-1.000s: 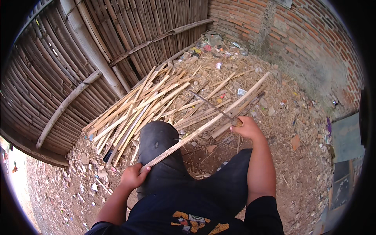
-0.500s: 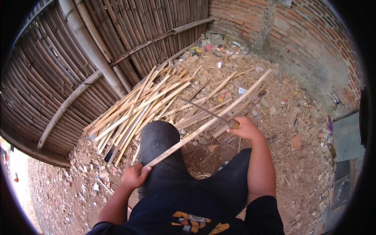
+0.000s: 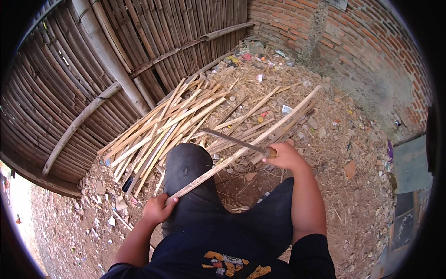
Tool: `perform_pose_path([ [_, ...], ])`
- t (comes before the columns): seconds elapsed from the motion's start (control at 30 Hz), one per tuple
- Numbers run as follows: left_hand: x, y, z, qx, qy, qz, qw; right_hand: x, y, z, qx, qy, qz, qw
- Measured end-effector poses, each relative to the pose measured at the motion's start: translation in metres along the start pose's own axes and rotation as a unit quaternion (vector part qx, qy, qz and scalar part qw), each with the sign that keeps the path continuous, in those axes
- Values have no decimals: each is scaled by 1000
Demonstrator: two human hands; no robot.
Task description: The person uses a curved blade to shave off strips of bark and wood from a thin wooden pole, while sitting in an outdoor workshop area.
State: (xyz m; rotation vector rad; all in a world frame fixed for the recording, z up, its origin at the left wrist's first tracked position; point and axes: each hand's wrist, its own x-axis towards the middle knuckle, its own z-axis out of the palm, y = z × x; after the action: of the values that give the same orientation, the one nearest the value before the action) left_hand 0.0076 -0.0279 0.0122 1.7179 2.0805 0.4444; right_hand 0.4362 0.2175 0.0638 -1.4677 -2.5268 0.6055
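My left hand (image 3: 158,209) is closed round the near end of a long, pale wooden strip (image 3: 223,163), which rests across my left thigh. From there the strip slants away to the far right over the ground. My right hand (image 3: 281,155) grips the wooden handle of a machete (image 3: 237,141). Its dark blade points left and lies across the strip in this view; I cannot tell whether it touches the wood. Beyond my left knee a loose pile of cut wooden strips (image 3: 162,125) covers the ground.
A bamboo slat wall (image 3: 153,42) with poles rises on the left. At the back right stands a brick wall (image 3: 371,56). Stones, straw and litter cover the dirt ground (image 3: 344,204). A grey-green panel (image 3: 411,162) stands at the right edge.
My right hand has shifted slightly left with the machete, and more of the blade's flat side shows. My left hand keeps its hold on the strip in nearly the same place.
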Motion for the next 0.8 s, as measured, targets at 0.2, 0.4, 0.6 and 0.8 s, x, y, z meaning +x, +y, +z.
perform_pose_path([
  [0.2,1,0,1,19,-5,-5,1000,0,7,-12,88,-39,91,991],
  [0.4,1,3,-1,19,-13,-7,1000,-8,30,-15,131,82,161,975],
  [0.6,1,3,0,13,-6,-2,1000,-3,25,-9,97,52,106,988],
  [0.8,0,0,1,17,-4,0,1000,-2,-1,-5,19,3,45,999],
])
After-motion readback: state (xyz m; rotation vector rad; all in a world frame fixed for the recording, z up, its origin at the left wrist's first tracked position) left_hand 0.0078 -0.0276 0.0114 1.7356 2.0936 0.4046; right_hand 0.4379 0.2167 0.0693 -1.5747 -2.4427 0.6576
